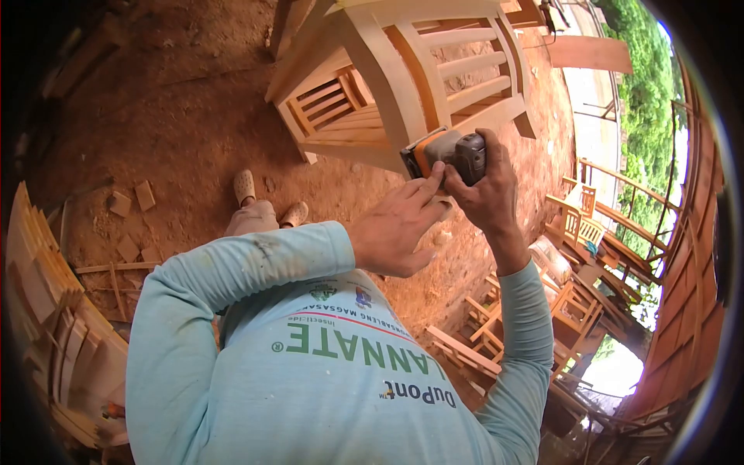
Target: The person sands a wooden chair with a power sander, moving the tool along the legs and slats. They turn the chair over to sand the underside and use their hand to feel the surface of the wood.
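Observation:
A pale wooden piece of furniture (391, 74) with curved rails and slats stands at the top centre. Against its lower end rests an orange and black power sander (446, 152). My right hand (490, 180) is wrapped round the dark rear part of the sander. Beside it, my left hand (399, 225) has its fingers spread, with the fingertips near or touching the tool's side; whether they press on it I cannot tell. The sander's pad is hidden against the wood.
Stacked boards (46, 271) lie at the left, with wood offcuts (145, 195) on the dirt floor (194, 101). Wooden chairs and frames (573, 306) crowd the right side. My feet (244, 186) are below the furniture's left side.

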Available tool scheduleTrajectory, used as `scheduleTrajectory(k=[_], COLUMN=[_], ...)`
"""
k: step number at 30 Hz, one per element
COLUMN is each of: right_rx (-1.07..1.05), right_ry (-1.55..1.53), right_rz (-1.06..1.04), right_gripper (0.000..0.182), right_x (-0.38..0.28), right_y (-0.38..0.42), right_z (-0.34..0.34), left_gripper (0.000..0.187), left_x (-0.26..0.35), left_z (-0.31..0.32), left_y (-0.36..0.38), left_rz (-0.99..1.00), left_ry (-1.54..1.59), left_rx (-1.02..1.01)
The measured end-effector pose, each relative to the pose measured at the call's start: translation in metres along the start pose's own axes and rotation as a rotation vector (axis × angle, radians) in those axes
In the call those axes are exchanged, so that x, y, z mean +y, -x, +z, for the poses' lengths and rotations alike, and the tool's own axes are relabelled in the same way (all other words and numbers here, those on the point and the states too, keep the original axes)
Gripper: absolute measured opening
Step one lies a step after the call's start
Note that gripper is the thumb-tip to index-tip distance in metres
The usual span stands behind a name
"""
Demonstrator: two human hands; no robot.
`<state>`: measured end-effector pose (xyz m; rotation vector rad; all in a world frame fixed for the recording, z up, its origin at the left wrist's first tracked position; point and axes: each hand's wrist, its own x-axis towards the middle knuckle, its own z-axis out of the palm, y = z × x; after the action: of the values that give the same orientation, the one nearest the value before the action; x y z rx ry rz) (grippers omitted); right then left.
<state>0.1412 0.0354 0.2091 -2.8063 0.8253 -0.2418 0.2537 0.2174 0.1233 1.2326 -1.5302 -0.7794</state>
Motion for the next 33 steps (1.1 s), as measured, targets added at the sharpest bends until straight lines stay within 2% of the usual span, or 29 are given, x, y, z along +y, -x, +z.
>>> scheduleTrajectory(k=[14,20,23,29,33], right_rx=[0.1,-0.006,-0.003,0.138,0.043], right_ry=[-0.017,-0.011,0.002,-0.029,-0.016], right_rz=[-0.046,-0.008,-0.009,-0.084,-0.03], right_gripper=[0.079,0.078,0.079,0.082,0.081], right_x=[-0.011,-0.011,-0.014,-0.014,-0.013], right_y=[-0.031,-0.005,-0.002,-0.019,-0.007], right_z=[0.012,0.001,0.001,0.015,0.004], left_gripper=[0.073,0.072,0.073,0.074,0.072], left_x=[-0.009,0.002,0.0,-0.01,0.0], left_z=[-0.019,-0.005,0.0,-0.015,-0.014], left_y=[-0.008,0.007,0.01,0.002,0.006], left_rz=[-0.026,-0.013,0.0,-0.006,-0.022], left_ry=[-0.058,-0.024,-0.023,-0.082,-0.038], left_rx=[0.115,0.021,0.053,0.082,-0.009])
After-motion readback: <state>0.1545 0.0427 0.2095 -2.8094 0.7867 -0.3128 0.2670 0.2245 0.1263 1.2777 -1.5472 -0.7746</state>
